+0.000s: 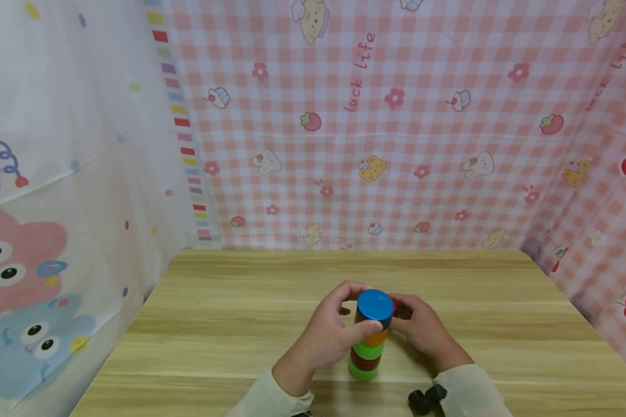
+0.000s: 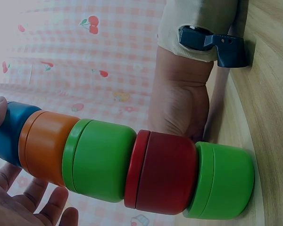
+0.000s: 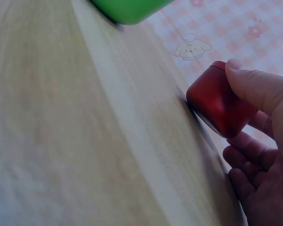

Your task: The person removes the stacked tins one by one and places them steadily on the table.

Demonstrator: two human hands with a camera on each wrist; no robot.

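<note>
Several small round lidded jars stand in an upright stack on the table. From the top they are a blue jar (image 1: 374, 305), an orange jar (image 2: 51, 147), a green jar (image 2: 104, 160), a dark red jar (image 2: 166, 173) and another green jar (image 2: 226, 182). My left hand (image 1: 330, 331) holds the blue jar at the top, thumb on the near side and fingers around the far side. Behind and right of the stack, my right hand (image 1: 421, 325) pinches a separate red jar (image 3: 221, 101) close over the tabletop; in the head view it is mostly hidden.
The wooden table (image 1: 214, 324) spreads around the stack. A pink checked curtain (image 1: 344, 145) hangs along the back and right, and a white cartoon curtain (image 1: 99, 145) hangs on the left. A black wrist camera (image 1: 426, 399) sits at my right sleeve.
</note>
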